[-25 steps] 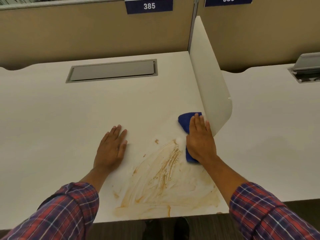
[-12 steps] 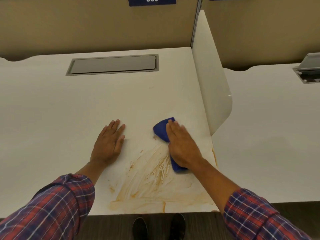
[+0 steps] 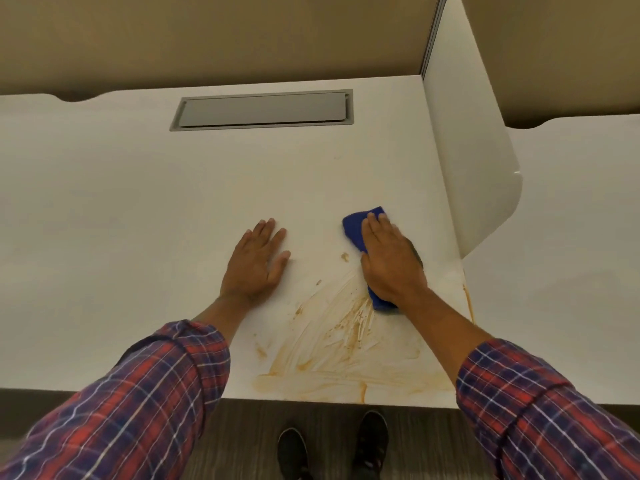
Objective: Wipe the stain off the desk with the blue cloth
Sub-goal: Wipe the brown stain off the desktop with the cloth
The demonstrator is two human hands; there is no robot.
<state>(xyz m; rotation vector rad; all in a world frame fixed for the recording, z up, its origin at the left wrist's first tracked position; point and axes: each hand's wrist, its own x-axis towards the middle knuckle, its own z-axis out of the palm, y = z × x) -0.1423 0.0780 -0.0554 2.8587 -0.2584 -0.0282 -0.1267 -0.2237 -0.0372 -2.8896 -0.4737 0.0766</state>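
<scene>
Your right hand [image 3: 389,263] lies flat on the blue cloth [image 3: 356,227], fingers [image 3: 372,226] extended and close together, pressing it down on the counter [image 3: 138,209] rather than gripping it. The cloth shows beyond your fingertips and again below your wrist. It sits at the upper right edge of the stain [image 3: 343,344], near the white divider panel [image 3: 474,161] but not touching it. Your left hand [image 3: 258,263] is spread palm down on bare counter just left of the stain, holding nothing, and looks to be bracing you.

You appear to be mid-wipe. The orange-brown stain is smeared in thin streaks from under the cloth down to the near edge of the counter, so most of the work seems to remain. A small fleck [image 3: 345,257] lies just left of the cloth, more flecks sit lower left, and a thin orange line [image 3: 469,304] runs along the counter's right edge.

The next move likely calls for drawing the cloth down and left through the heavier streaks with firm, even pressure, then returning for the near edge and that side line. Beware of pushing residue over the front edge.

The only container-like feature is the grey hatch [image 3: 262,110] set in the counter at the back. Its lid is closed, so you cannot tell what is inside.
</scene>
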